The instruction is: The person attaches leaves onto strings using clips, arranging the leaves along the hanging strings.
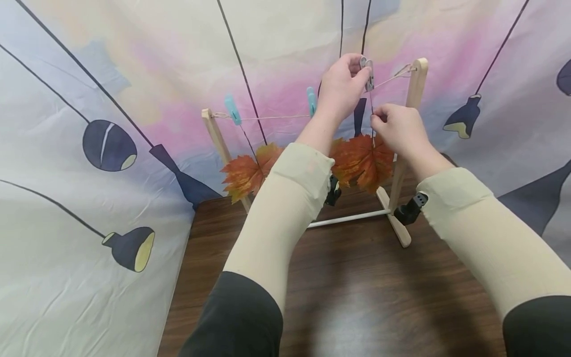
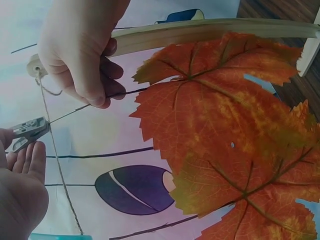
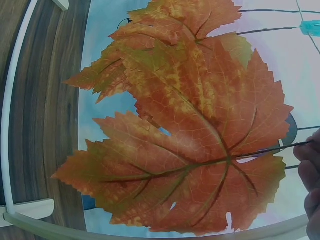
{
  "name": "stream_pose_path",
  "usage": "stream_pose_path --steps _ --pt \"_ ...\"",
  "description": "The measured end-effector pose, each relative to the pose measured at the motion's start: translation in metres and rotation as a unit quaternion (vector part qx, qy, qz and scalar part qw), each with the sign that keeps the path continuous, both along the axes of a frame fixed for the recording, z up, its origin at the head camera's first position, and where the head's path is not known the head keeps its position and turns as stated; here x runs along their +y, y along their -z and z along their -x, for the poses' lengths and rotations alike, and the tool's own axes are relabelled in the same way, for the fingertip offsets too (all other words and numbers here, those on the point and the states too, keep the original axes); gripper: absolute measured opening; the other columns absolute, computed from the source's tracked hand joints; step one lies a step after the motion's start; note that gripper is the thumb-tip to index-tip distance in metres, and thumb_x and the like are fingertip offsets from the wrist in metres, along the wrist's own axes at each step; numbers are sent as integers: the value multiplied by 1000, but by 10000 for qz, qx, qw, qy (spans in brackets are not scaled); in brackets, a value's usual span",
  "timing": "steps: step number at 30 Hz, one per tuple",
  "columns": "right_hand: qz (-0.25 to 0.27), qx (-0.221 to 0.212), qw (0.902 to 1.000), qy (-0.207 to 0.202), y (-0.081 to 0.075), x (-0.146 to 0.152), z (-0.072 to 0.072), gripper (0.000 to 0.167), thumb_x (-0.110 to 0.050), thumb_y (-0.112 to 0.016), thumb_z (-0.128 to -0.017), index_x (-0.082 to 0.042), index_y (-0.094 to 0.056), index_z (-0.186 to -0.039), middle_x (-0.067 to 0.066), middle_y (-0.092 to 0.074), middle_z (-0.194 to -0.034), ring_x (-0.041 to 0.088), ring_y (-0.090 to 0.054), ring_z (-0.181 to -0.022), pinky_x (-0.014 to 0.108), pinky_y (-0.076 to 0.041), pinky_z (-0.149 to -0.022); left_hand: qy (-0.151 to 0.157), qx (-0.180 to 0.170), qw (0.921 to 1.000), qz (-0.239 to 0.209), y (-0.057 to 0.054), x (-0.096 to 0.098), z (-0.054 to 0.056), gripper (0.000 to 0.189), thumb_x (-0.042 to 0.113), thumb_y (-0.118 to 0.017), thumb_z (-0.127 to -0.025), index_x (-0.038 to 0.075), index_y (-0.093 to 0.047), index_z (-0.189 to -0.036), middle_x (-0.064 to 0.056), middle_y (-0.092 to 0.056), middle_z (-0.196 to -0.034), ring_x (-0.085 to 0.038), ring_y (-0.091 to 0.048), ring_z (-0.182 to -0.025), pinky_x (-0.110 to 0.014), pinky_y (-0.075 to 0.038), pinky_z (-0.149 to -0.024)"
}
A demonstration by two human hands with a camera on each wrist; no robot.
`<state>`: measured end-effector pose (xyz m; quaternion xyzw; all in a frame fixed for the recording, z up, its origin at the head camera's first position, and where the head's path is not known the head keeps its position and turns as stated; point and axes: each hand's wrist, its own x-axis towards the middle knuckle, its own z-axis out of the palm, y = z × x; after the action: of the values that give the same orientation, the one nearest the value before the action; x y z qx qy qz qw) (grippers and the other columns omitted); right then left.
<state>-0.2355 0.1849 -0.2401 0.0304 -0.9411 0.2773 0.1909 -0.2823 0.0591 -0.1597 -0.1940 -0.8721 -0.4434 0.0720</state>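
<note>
My left hand [image 1: 343, 87] pinches a grey clothespin [image 1: 369, 77] at the right part of a thin string [image 1: 276, 118]. Below it, my right hand [image 1: 399, 126] pinches the dark stem of an orange-red leaf [image 1: 363, 161]. In the left wrist view, the stem runs on past the right fingertips to the jaw end of the clothespin [image 2: 31, 132], which meets the string. Whether the jaws grip the stem, I cannot tell. Another orange leaf [image 1: 243, 173] hangs by its stem from a teal clothespin [image 1: 232, 110] at the left. A second teal clothespin [image 1: 312, 100] sits mid-string, partly behind my left hand.
A wooden frame with a left post [image 1: 216, 134] and a right post [image 1: 416, 84] carries the string. A white rod [image 1: 350, 218] joins its feet low down. It stands on a dark wooden table [image 1: 357, 287], before a painted cloth backdrop [image 1: 178, 59].
</note>
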Motion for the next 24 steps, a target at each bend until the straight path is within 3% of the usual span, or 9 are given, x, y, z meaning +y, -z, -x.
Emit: stream_pose_path --steps 14,24 --pt "73 234 9997 11 1 -2 0 33 -23 -43 -97 -2 -64 -111 17 -66 -104 33 -58 -85 48 -43 -81 79 -58 9999 113 2 -1 0 31 28 -55 -95 20 -54 -125 10 -61 -112 1 -53 -102 -11 -40 -82" --pt "78 177 9998 48 4 -2 1 31 -25 -43 -99 -3 -63 -106 16 -64 -92 31 -54 -76 44 -41 -72 168 -70 9998 76 5 0 1 29 25 -56 -95 18 -54 -123 8 -61 -110 0 -55 -99 -10 -42 -80"
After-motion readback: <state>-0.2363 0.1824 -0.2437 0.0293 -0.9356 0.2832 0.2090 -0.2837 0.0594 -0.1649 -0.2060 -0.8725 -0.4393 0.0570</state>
